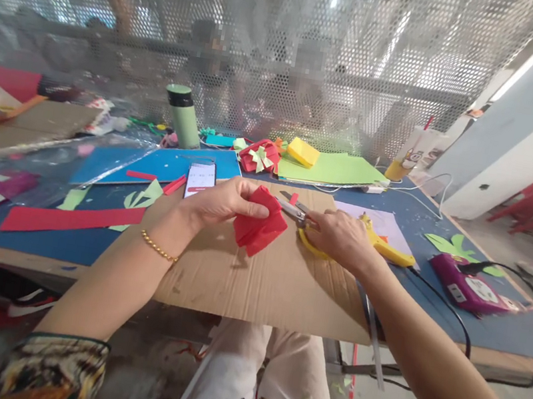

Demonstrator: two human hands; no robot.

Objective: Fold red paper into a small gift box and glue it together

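Folded red paper [259, 225] is pinched between the thumb and fingers of my left hand [233, 201], above a brown cardboard sheet [252, 291]. My right hand [341, 238] is closed on scissors [295, 211] with yellow handles. Their blades are parted and point left, just right of the red paper. A small red scrap [293, 198] is by the blades. Behind my right hand lies a yellow glue gun [392, 252] with a black cord. A phone [201, 179] with a lit screen lies behind my left wrist.
Red strip [71, 219] and blue sheet [171, 164] lie left. Farther back are a green bottle [183, 119], red paper flower [259, 156], yellow block [303, 153], green sheets [337, 169] and drink cup [407, 156]. Purple power strips [470, 286] sit at both sides, with cables on the right.
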